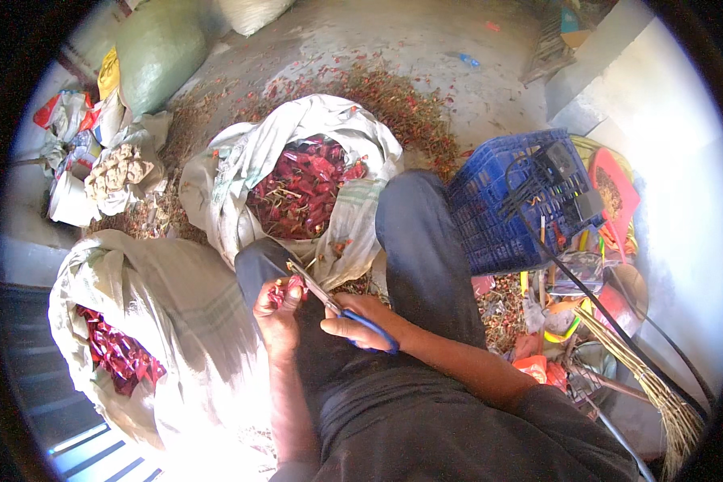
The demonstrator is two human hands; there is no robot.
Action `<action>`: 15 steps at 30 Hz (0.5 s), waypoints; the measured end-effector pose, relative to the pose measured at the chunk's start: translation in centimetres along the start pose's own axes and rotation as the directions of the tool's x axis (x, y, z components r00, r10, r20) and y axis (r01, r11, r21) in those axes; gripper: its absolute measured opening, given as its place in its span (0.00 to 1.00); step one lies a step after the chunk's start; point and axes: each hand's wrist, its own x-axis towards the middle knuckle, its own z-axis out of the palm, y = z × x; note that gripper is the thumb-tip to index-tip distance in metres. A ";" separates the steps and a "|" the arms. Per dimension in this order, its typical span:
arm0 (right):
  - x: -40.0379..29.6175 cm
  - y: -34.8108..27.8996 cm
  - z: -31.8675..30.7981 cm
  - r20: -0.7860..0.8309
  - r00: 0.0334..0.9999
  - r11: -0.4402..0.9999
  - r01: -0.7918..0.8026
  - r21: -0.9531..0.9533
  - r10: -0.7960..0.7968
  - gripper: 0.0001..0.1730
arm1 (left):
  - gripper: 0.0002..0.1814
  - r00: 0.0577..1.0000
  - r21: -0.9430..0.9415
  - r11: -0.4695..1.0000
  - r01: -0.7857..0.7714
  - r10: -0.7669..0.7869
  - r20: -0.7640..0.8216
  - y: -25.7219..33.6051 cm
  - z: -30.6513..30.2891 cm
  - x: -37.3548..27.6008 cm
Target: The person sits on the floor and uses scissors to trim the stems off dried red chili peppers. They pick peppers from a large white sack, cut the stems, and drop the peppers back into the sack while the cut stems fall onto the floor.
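Observation:
My left hand (280, 319) is closed around a few dried red chili peppers (279, 293), holding them above my thigh. In my right hand (361, 322) is a pair of scissors (370, 325) with blue handles. The scissor blades (316, 289) reach up and left, their tips beside the peppers. Between my knees and the littered floor stands a white woven sack (361, 211) with its rim rolled down, full of dried red peppers (301, 187). To my left leans a second woven sack (181, 301), with shiny red peppers (120, 352) showing in its mouth.
A blue plastic crate (494, 199) stands right of my knee, with dark cables and devices on it. A straw broom (651, 379) lies at far right. Stem debris (397, 102) covers the floor beyond the sack. A white bucket (72, 199) and a large green sack (162, 54) are at left.

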 end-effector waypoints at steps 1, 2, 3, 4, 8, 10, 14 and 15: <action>-0.2 -0.2 0.2 0.082 0.995 0.977 -0.070 0.200 0.054 0.18 | 0.06 0.999 -0.094 0.995 0.031 -0.033 -0.018 -0.1 0.2 -0.2; -0.4 -0.4 0.4 0.174 0.981 0.910 -0.152 0.384 0.091 0.18 | 0.07 0.997 -0.189 0.980 0.059 -0.067 -0.033 -0.2 0.3 -0.3; -0.5 -0.5 0.7 0.269 0.957 0.804 -0.243 0.543 0.107 0.17 | 0.07 0.994 -0.282 0.956 0.083 -0.099 -0.046 -0.2 0.3 -0.4; -0.5 -0.4 0.9 0.269 0.960 0.807 -0.218 0.549 0.077 0.17 | 0.09 0.993 -0.260 0.961 0.097 -0.112 -0.045 -0.3 -0.1 -0.4; -0.4 -0.4 1.6 0.296 0.952 0.730 -0.254 0.635 0.074 0.17 | 0.09 0.991 -0.475 0.870 0.134 -0.113 0.073 -0.6 -0.5 -0.6; -0.5 -0.4 1.7 0.312 0.949 0.706 -0.257 0.660 0.054 0.18 | 0.10 0.988 -0.482 0.862 0.155 -0.124 0.096 -1.0 -0.9 -0.6; -0.4 -2.4 -0.5 0.101 0.989 0.459 -0.039 0.888 -0.112 0.22 | 0.11 0.984 -0.539 0.825 0.170 -0.114 0.136 -1.4 -1.3 -0.9; 0.2 -4.1 -2.1 0.014 0.984 0.406 0.061 0.912 -0.179 0.22 | 0.11 0.983 -0.543 0.822 0.174 -0.118 0.138 -1.5 -1.8 -1.3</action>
